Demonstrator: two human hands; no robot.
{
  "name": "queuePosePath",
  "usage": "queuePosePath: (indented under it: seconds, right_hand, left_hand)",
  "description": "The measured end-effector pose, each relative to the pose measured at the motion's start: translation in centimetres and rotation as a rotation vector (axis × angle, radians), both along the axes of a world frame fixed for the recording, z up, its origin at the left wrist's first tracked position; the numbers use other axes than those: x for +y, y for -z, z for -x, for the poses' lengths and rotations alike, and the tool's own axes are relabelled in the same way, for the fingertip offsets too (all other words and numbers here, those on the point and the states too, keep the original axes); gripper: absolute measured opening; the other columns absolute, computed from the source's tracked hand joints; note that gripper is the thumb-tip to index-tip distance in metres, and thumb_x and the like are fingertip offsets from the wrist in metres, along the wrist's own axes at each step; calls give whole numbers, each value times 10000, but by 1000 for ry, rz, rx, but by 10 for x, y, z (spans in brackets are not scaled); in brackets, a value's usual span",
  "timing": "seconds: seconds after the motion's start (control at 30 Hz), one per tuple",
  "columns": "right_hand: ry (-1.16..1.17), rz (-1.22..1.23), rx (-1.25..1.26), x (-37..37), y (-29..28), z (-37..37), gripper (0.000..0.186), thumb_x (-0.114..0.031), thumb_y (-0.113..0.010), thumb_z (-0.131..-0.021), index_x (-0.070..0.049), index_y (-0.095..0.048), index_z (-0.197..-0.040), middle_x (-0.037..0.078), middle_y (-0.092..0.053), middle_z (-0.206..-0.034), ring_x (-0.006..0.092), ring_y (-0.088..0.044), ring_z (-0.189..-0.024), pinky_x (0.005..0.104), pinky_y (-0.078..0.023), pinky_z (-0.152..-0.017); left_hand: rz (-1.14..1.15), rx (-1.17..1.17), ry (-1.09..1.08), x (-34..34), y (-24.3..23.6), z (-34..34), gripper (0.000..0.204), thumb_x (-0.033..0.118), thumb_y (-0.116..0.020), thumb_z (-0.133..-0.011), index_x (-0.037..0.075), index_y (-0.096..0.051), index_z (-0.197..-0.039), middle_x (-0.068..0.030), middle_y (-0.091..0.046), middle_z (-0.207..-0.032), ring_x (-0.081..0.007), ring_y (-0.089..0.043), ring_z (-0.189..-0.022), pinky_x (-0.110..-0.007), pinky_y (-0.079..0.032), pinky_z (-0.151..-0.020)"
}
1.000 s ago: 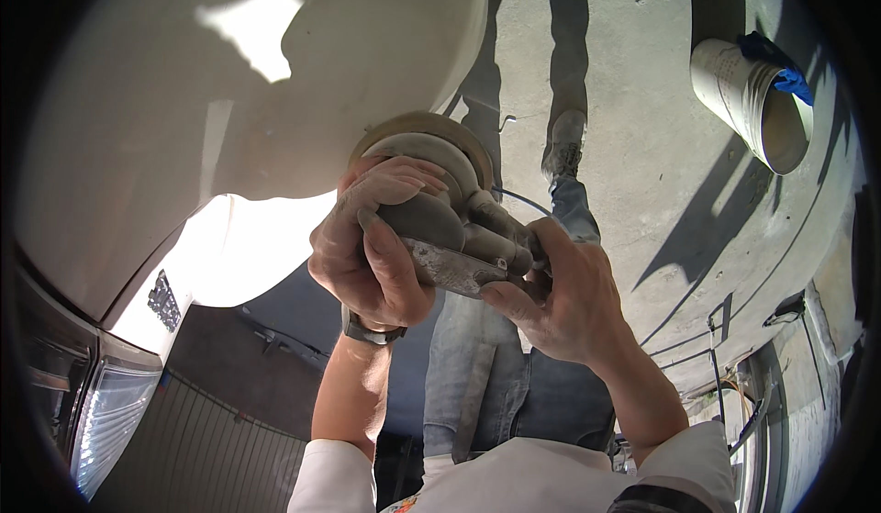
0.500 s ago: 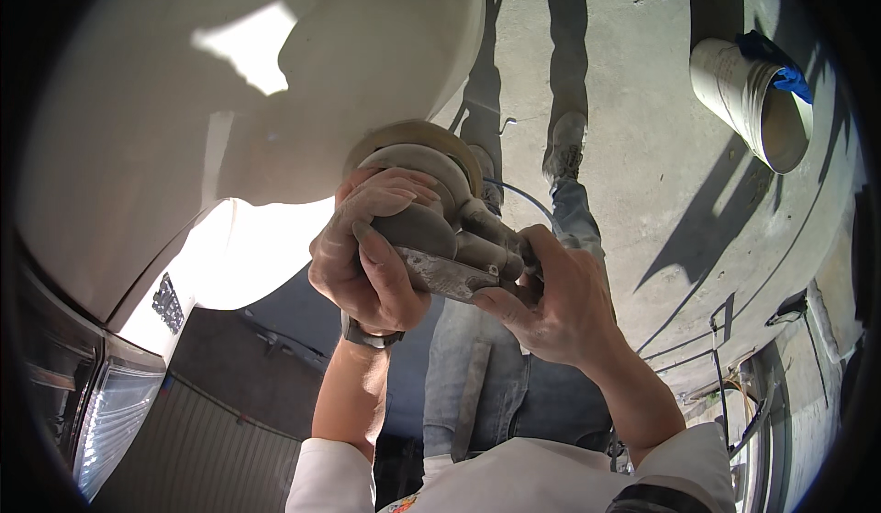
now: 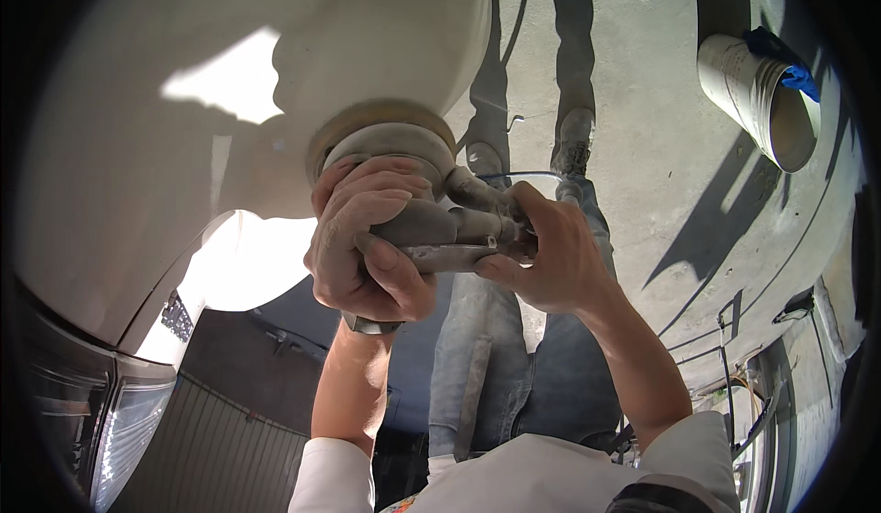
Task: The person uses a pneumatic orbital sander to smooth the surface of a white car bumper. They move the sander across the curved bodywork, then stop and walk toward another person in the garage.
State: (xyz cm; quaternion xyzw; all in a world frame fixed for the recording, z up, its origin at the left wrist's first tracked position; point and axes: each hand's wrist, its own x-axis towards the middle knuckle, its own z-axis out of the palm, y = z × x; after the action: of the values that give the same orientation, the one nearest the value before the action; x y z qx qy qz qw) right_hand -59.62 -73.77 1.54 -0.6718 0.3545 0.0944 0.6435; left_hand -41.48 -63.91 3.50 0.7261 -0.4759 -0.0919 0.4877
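A dusty grey hand-held power sander with a round tan pad is at the lower edge of a white vehicle panel, seemingly touching it. My left hand, a band on its wrist, is wrapped over the top of the sander. My right hand grips the sander's rear end with thumb and fingers. A thin hose runs behind the tool toward the right. The pad's underside is hidden.
A white bucket with a blue cloth lies on its side on the concrete floor. A lamp is at the lower left. My jeans-clad legs are below my hands, and black stands are at the right.
The sander and my hands have shifted left and up along the panel, my right hand rising most, so the tool lies more level. Both hands keep their grip.
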Motion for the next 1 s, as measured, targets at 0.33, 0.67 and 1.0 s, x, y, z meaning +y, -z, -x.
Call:
queuePosePath:
  seconds: [0.33,0.67,1.0]
  right_hand:
    - [45,-63,-50,22,8,-6,766,-712,-810,-801,-7,-579,-993,81,-625,-599,278,-693,-583,404,-541,-603]
    - [81,-25,-55,-22,10,7,771,-739,-785,-812,3,-614,-937,70,-614,-552,232,-688,-531,385,-530,-530]
    - [-219,-162,71,23,-23,-23,723,-618,-847,-798,35,-608,-997,163,-704,-682,357,-750,-649,446,-590,-666]
  left_hand:
    - [-72,-71,52,9,-7,-16,292,212,-443,-1039,-3,-634,-990,-155,-758,-842,-333,-777,-855,-496,-513,-1004]
    - [55,9,28,-33,11,-4,308,190,-449,-1026,-37,-658,-1011,-183,-754,-891,-322,-758,-820,-487,-535,-986]
    - [-104,-8,-67,34,-27,-12,309,235,-437,-1048,-13,-607,-976,-173,-736,-828,-330,-762,-859,-521,-517,-975]
